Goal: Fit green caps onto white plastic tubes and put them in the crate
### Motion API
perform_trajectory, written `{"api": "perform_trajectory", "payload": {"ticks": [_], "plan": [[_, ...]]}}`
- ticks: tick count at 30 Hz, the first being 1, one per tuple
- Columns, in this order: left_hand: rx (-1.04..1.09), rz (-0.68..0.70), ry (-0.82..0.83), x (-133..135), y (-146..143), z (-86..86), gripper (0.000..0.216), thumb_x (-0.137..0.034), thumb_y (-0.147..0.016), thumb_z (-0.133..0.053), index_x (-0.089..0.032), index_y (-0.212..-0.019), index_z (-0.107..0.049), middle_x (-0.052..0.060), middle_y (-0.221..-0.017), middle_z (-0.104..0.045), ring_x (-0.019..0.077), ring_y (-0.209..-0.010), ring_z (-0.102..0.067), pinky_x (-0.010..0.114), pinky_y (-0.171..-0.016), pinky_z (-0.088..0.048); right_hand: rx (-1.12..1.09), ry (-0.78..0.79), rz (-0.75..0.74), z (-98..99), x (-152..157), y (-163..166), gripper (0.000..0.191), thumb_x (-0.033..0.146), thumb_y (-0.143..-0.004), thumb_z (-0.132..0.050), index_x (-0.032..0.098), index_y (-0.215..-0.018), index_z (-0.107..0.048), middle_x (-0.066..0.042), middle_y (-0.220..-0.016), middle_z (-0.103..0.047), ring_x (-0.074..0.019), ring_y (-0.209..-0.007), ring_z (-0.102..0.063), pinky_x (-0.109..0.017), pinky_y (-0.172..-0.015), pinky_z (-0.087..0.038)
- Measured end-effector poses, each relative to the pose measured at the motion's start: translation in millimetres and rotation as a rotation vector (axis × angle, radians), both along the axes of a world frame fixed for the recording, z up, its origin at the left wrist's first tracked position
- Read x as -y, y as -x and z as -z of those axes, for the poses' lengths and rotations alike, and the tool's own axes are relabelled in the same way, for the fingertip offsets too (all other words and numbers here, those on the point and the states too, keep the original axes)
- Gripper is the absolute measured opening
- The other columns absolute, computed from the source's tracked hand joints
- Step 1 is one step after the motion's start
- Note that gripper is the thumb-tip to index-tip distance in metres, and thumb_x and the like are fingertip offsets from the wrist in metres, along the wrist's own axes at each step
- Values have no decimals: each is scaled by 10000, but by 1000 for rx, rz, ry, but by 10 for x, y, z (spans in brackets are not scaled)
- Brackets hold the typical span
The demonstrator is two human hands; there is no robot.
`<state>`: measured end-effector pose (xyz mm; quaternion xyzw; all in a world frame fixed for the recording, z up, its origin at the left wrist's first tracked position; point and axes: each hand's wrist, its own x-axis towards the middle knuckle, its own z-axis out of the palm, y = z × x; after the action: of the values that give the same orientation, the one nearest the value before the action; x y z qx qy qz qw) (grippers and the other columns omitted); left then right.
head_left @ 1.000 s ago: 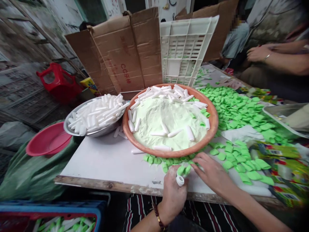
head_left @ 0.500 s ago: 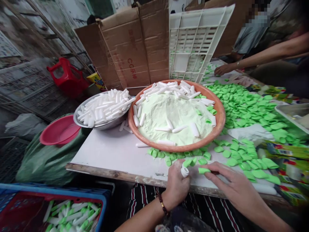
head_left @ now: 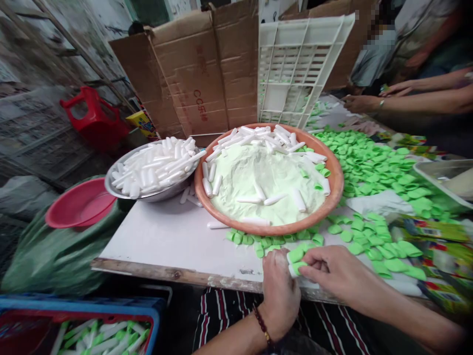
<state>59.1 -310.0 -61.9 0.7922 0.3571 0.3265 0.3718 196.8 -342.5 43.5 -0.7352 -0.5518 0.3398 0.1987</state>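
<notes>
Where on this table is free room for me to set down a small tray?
The widest bare patch is the white tabletop left of your left hand, bordered by the steel bowl, the terracotta basin and the wooden front edge. The right side is crowded: green caps cover it, and they also line the basin's front, up to your right hand.
</notes>
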Motion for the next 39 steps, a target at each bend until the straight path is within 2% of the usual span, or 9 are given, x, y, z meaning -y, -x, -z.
{"api": "perform_trajectory", "payload": {"ticks": [5,11,17,20,22,25,31,36,39], "plan": [[-5,6,-59,-15,7,-1,429,19,-765,-427,-134,-1163,-479,120,-1019,-565,259,-944,-525,424,-858,-435,19,26,54,-62,-25,39,241,327,-752,-564,188,-556,-561,19,-499,-556,-131,-512,-493,-237,-478,-299],[-145,-10,-284,-3,-41,11,397,36,-790,-407,-111,-1150,-486,115,-939,-569,257,-842,-525,418,-771,-447,-251,193,99,-33,-60,-108,185,331,-699,-595,193,-588,-541,11,-492,-598,-147,-468,-547,-236,-455,-358],[-106,-24,-281,-2,-68,65,392,6,-803,-415,-99,-1176,-477,129,-943,-589,261,-833,-551,429,-746,-473,-69,3,194,120,53,63,229,328,-752,-580,199,-574,-514,36,-494,-523,-126,-506,-495,-234,-472,-328],[13,3,-172,-42,-36,61,414,-19,-779,-448,-135,-1174,-493,121,-961,-604,257,-856,-576,413,-759,-490,-171,-48,178,181,171,34,248,369,-817,-551,196,-640,-562,26,-569,-588,-133,-556,-549,-230,-509,-395],[97,24,-75,-80,-4,19,443,-18,-759,-451,-157,-1177,-505,122,-1012,-621,256,-916,-596,401,-797,-495,-151,-80,200,198,195,-184,285,435,-863,-518,199,-754,-637,3,-661,-661,-153,-608,-603,-246,-552,-451],[161,51,73,-122,15,-80,380,-42,-788,-448,-172,-1132,-544,109,-1028,-653,246,-941,-622,375,-822,-499,308,-213,368,241,56,-751,360,458,-918,-435,204,-985,-682,-57,-842,-724,-190,-742,-659,-290,-658,-487],[165,67,156,-101,-121,-125,334,-92,-815,-490,-180,-1122,-588,99,-1058,-675,248,-976,-631,364,-863,-485,605,-136,241,454,-304,-1459,90,216,-719,-613,151,-682,-663,-100,-751,-679,-224,-742,-651,-296,-658,-441],[129,73,198,-54,-173,-99,347,-50,-805,-486,-184,-1112,-580,93,-1049,-649,240,-968,-599,366,-869,-466,466,-294,386,338,168,-1103,337,468,-840,-536,211,-976,-705,-47,-747,-696,-225,-665,-646,-319,-607,-490],[91,73,173,-39,-172,-97,415,-29,-794,-493,-203,-1166,-549,92,-1119,-612,243,-1024,-556,378,-909,-441,205,-329,487,238,471,-634,351,580,-783,-593,287,-918,-729,-11,-734,-737,-226,-627,-674,-302,-551,-521]]}}
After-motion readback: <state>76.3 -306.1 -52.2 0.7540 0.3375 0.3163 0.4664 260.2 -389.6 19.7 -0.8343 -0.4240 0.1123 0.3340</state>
